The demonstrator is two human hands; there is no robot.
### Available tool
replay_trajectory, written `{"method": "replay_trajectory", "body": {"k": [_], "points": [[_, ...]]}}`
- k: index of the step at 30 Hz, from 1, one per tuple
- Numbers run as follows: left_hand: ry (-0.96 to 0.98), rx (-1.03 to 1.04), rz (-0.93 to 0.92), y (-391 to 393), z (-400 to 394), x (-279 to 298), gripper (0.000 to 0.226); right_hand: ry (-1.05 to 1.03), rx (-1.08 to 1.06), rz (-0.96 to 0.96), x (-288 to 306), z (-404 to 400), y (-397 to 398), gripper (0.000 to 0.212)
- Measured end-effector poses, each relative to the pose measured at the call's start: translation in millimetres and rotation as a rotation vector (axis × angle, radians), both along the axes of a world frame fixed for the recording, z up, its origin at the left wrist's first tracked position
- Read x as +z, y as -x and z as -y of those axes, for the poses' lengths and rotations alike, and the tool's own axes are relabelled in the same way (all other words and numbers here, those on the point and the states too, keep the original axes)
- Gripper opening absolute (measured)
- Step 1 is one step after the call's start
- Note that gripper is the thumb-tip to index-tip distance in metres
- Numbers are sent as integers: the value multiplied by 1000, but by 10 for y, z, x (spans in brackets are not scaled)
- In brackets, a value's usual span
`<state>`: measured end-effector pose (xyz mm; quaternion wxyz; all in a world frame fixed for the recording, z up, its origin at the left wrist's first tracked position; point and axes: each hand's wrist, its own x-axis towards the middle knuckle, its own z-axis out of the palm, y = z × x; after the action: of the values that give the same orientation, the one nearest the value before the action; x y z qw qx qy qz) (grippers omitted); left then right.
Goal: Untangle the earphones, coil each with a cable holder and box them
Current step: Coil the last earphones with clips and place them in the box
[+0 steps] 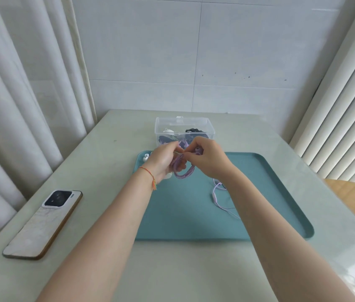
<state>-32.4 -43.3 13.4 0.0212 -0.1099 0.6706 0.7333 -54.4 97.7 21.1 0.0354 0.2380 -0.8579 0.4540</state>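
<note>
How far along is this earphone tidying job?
Partly done: dark coiled earphones already lie in the clear plastic box. In hand: the left hand and right hand hold a lilac earphone coil. Left: its loose tail on the teal tray, then boxing.

No legible text, seemingly, anywhere.

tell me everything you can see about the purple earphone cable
The purple cable is thin, pale lilac and looks rubbery. Most of it is gathered into a loose coil of several loops, held above the teal tray. The left hand grips the coil; the right hand pinches at its top. A loose tail with an inline remote lies on the tray.
</note>
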Motion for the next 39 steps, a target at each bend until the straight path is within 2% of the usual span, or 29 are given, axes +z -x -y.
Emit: {"method": "replay_trajectory", "body": {"k": [2, 5, 7, 9, 11, 13, 15, 17, 21, 23, 25, 28, 31, 34, 37, 39], "points": [[171, 122, -51, 91, 158, -35, 20, 16, -9, 4, -18, 61, 95, 3], [609, 291, -62, 204, 471, -115, 27, 13, -5, 12, -54, 141, 199, 7], [910, 288, 7, 242, 641, -164, 27, 18, 1, 28, -79, 199, 243, 15], [1102, 179, 82, 289, 724, -193, 21, 12, -1, 39, -113, 257, 297, 19], [1148, 49, 137, 322, 732, -220, 19, 14, 1, 45, -147, 283, 338, 20], [1144, 11, 158, 360, 731, -262, 17, 17, 3, 55, -170, 277, 361, 16], [1120, 100, 130, 388, 727, -322, 17, 20, 6, 61, -186, 251, 383, 8], [1088, 216, 109, 382, 714, -374, 26, 29, 3, 62, -197, 219, 391, 3], [1196, 228, 123, 439, 691, -479, 31, 17, -10, 58, -191, 161, 407, 5], [1227, 239, 107, 445, 690, -491, 48, 24, -11, 62, -181, 149, 416, 5], [1243, 232, 84, 416, 686, -454, 55, 19, -14, 62, -172, 141, 422, 4], [1114, 197, 61, 363, 674, -376, 42, 21, -10, 78, -157, 131, 422, 4], [712, 203, 25, 351, 664, -350, 25, 68, 22, 119, -119, 117, 408, 2], [360, 173, 2, 344, 632, -291, 20, 147, 55, 175, -87, 103, 405, 7], [189, 105, -113, 312, 569, -158, 22, 308, 111, 249, -53, 75, 400, 7], [150, 52, -203, 267, 512, -44, 21, 411, 153, 303, -24, 52, 400, 10]]}}
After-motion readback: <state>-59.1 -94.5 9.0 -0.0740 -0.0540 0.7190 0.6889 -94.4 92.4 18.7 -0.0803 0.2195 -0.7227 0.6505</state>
